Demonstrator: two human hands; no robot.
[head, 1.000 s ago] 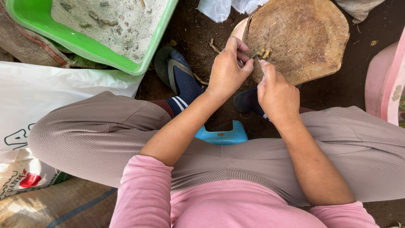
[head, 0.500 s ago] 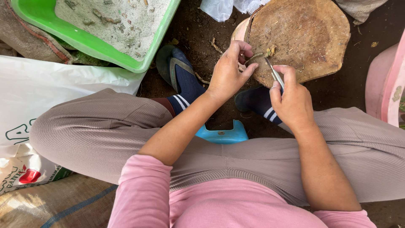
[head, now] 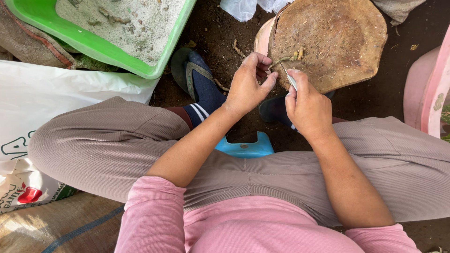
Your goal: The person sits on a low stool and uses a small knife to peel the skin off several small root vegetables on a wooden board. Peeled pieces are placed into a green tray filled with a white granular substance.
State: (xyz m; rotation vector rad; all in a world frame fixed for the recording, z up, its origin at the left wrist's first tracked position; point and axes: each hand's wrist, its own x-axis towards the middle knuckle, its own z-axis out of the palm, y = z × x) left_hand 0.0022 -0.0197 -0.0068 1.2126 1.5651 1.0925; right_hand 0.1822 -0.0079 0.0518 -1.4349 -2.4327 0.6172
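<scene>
Shifted leftward, right hand grips a thin knife; left hand pinches a light, brittle-looking root by its near end.

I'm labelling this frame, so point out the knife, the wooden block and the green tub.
knife (head: 291, 80), head view, on the blade just above the right hand.
wooden block (head: 337, 42), head view, on its bare top face.
green tub (head: 93, 44), head view, on its near rim.

Two hands, one knife
</scene>
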